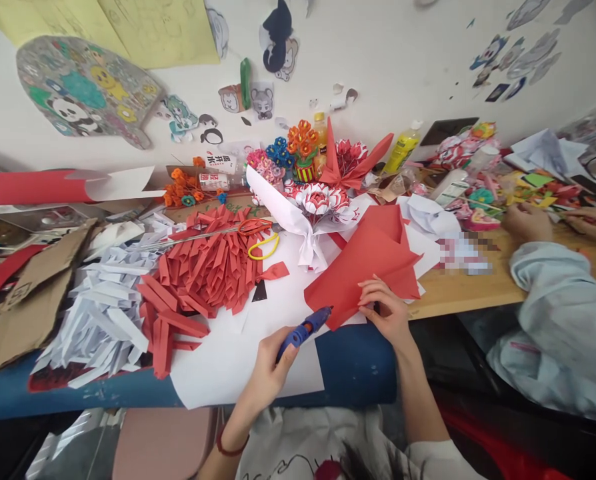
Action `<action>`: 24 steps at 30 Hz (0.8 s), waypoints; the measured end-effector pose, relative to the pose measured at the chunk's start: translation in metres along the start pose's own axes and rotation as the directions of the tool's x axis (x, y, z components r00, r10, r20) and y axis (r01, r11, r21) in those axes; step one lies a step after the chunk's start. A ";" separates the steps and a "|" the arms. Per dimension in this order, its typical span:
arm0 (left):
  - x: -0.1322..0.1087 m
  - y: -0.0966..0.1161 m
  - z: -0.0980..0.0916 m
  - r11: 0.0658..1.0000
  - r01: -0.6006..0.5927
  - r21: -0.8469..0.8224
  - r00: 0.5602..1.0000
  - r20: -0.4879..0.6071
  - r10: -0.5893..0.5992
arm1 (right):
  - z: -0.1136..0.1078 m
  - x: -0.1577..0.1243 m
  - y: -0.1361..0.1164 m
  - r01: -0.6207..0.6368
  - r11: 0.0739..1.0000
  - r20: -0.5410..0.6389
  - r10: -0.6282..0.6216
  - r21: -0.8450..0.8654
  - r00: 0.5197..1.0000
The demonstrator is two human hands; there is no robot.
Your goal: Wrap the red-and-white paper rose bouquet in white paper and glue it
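My left hand (272,367) is wrapped round a blue glue gun (305,331), its tip at the near edge of a sheet of red paper (361,257). At that paper's near right edge, my right hand (387,312) pinches the sheet between thumb and fingers. The paper looks partly folded over and lies on white sheets. Just beyond it stands a bunch of red and white paper flowers (323,203), with white paper (288,207) gathered around it.
Piles of folded red strips (208,263) and white strips (103,303) lie to the left, with scissors (255,228) on top. Cardboard (33,293) is at far left. Bottles (403,148) and finished flowers (303,141) line the wall. Another person's hands (528,223) work at right.
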State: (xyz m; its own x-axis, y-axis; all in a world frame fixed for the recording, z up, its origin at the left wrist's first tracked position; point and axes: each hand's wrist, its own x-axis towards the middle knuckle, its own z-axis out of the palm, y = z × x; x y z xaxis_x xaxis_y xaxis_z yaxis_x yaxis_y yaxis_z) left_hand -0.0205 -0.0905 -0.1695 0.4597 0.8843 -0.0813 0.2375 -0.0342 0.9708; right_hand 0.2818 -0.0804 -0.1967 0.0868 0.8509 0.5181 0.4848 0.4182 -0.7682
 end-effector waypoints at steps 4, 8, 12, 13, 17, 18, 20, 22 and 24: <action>0.002 0.010 0.004 0.996 0.014 0.085 1.000 0.005 -0.014 | -0.003 -0.002 0.002 -0.017 0.999 0.027 0.016 0.041 1.000; 0.005 0.014 0.007 0.993 0.020 0.114 1.000 0.000 -0.020 | -0.003 -0.002 0.002 -0.019 0.998 0.021 0.018 0.052 1.000; 0.008 0.017 0.011 0.988 0.021 0.152 1.000 0.004 -0.022 | -0.003 -0.001 0.002 -0.018 0.998 0.031 0.016 0.056 0.999; 0.008 0.018 0.012 0.987 0.022 0.161 1.000 0.000 -0.023 | -0.003 -0.001 0.002 -0.017 0.998 0.031 0.015 0.058 0.999; 0.006 0.021 0.010 0.980 0.025 0.197 0.999 -0.027 -0.020 | -0.003 -0.001 0.002 -0.009 0.997 0.033 0.006 0.072 0.999; 0.005 0.022 0.009 0.978 0.030 0.205 0.999 -0.034 -0.023 | -0.003 -0.001 0.002 -0.013 0.997 0.033 0.011 0.072 0.999; 0.002 0.025 0.006 0.975 0.049 0.218 0.998 -0.044 -0.041 | -0.002 -0.001 0.002 -0.031 0.997 0.031 0.029 0.068 0.999; -0.001 0.029 0.003 0.973 0.067 0.220 0.997 -0.049 -0.057 | -0.002 -0.002 0.002 -0.043 0.997 0.029 0.041 0.067 0.999; -0.002 0.031 0.002 0.974 0.069 0.215 0.997 -0.048 -0.060 | -0.002 -0.002 0.003 -0.039 0.996 0.026 0.037 0.076 0.999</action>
State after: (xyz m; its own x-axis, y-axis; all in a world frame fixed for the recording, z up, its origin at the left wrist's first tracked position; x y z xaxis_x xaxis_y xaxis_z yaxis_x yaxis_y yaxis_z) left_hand -0.0123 -0.0946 -0.1398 0.4031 0.9061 -0.1281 0.4465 -0.0726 0.8918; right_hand 0.2843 -0.0813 -0.1994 0.0817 0.8738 0.4794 0.4131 0.4080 -0.8141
